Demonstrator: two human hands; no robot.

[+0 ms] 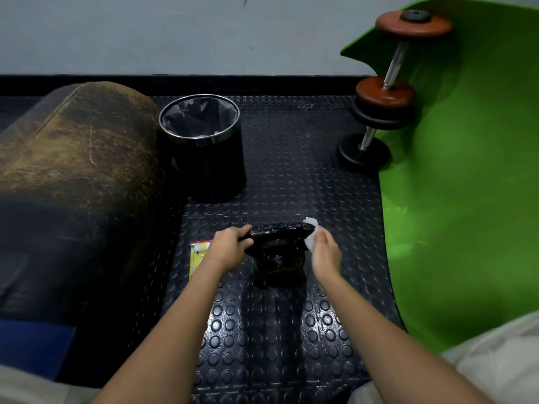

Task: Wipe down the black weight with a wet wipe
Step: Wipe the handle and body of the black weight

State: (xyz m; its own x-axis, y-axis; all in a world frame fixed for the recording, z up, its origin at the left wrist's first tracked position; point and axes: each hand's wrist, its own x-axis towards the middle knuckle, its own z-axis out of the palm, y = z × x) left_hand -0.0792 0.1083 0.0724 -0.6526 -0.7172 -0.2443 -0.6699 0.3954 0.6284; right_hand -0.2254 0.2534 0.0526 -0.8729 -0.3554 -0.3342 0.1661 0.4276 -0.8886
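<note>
A glossy black weight plate (280, 234) is held tilted just above the studded floor, over a second black weight (278, 262) that rests on the floor. My left hand (230, 247) grips the plate's left edge. My right hand (325, 252) holds a white wet wipe (310, 237) pressed against the plate's right edge. A corner of the wipe sticks up above my fingers.
A yellow wipe packet (198, 255) lies on the floor under my left wrist. A black lined bin (204, 147) stands behind. A worn brown padded bench (78, 158) fills the left. A green mat (466, 170) with a dumbbell (388, 91) is at the right.
</note>
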